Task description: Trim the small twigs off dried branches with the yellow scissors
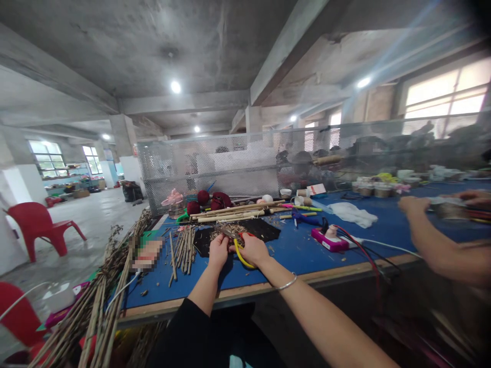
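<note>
Yellow-handled cutters with a red part sit in my right hand, its fingers wrapped round the handles. My left hand is closed beside the cutters' blades, pinching something too small to make out. Both hands are over the front of a black cloth covered in small brown clippings. Left of the cloth lies a bunch of short cut stalks on the blue table. Longer pale sticks lie behind the cloth.
Long dry stalks lean over the table's left end. A magenta power strip with cables, a blue glue gun and a white cloth are to the right. Another person's arms work at the far right. A metal mesh screen stands behind.
</note>
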A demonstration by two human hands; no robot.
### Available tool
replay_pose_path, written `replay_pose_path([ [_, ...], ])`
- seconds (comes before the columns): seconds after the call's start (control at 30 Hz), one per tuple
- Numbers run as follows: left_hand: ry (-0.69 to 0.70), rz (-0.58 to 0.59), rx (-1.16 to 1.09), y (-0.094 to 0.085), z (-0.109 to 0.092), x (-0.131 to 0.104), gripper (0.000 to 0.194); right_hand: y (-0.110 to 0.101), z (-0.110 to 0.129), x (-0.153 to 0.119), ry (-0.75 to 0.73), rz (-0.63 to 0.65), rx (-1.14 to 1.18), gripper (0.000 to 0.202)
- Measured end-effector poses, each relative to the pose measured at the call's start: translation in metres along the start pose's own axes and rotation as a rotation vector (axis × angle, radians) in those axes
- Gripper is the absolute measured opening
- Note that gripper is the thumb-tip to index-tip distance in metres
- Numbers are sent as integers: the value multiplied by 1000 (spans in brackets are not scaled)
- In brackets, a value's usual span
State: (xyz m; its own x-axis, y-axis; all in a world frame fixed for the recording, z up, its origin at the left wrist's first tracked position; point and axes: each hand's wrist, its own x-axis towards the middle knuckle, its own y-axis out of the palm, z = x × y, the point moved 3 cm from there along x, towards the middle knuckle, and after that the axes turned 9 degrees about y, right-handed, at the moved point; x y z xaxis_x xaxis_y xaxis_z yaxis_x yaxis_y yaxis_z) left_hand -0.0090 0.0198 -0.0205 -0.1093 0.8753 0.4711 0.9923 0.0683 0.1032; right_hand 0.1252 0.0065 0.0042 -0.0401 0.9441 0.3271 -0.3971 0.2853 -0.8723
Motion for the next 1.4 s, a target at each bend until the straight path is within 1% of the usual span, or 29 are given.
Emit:
replay_pose_path([
  [0.13, -50, -4, -15, 1, 3, -1, 25, -1, 2, -2, -29, -105, -19, 54],
  [0.23, -75, 25, -77, 4, 4, -2, 25, -3, 4, -2, -53, -157, -33, 55],
  [0.37, -81, 36, -114, 5, 3, -2, 28, -3, 3, -1, -45, -99, -12, 53],
  [0.47, -39, 31, -58, 3, 1, -1, 26, -2, 2, 0, -28, -45, 3, 53],
  [0.6, 24, 10, 49, -1, -1, 0, 21, 0, 0, 1, 9, -6, -25, 55],
  [0.73, -2, -13, 39, -1, -1, -1, 22, 2, 0, 3, 26, 24, -28, 56],
  [0.87, -44, -56, 7, -1, 0, -2, 21, 3, -1, 3, 37, 20, -17, 57],
  [0.97, -64, -77, 38, -3, 3, -1, 21, 4, -2, 3, 45, 18, -17, 57],
  [1.17, -93, -83, 121, -6, 8, 0, 22, 6, -2, 3, 61, 14, -50, 55],
  [1.3, -127, -134, 37, -6, 9, 1, 25, 4, -4, 2, 92, -32, -75, 56],
  [1.4, -143, -185, -7, -7, 8, 1, 25, 2, -4, 2, 59, -65, -58, 55],
])
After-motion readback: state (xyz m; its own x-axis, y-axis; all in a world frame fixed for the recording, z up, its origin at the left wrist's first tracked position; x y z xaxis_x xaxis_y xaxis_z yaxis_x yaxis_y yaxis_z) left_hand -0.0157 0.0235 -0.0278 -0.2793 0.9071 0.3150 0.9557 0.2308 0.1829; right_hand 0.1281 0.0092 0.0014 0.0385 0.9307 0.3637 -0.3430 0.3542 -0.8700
